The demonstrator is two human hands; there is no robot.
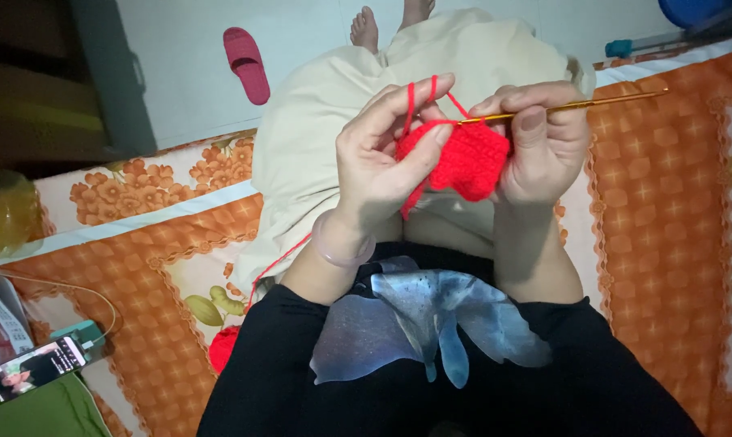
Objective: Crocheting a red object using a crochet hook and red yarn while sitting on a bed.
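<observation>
— What are the hands busy with, seen from the head camera?

— The left hand pinches the red patch between thumb and fingers, closed on its edge. Red yarn loops up over its forefinger and drops back down to the patch.

— And the other one?

— The right hand is closed around a gold hook, thumb flat on the shaft. The handle sticks out past the hand's outer side; the tip points inward and meets the patch's top edge, just beside the left fingertips.

— So where does the patch sit?

— Between the two hands, touching both, held up above the lap. A loose strand hangs from it under the left palm.

— Anything around the wrists?

— A pale bangle circles the left wrist. Below that wrist, a thin red strand runs down to a red ball lying on the orange floral sheet, beside the black garment.

— Further out?

— Well off to the left hand's outer side lies a phone with a lit screen. Beyond the hands, past the cream cloth over the knees, a pink slipper rests on the pale floor.
</observation>
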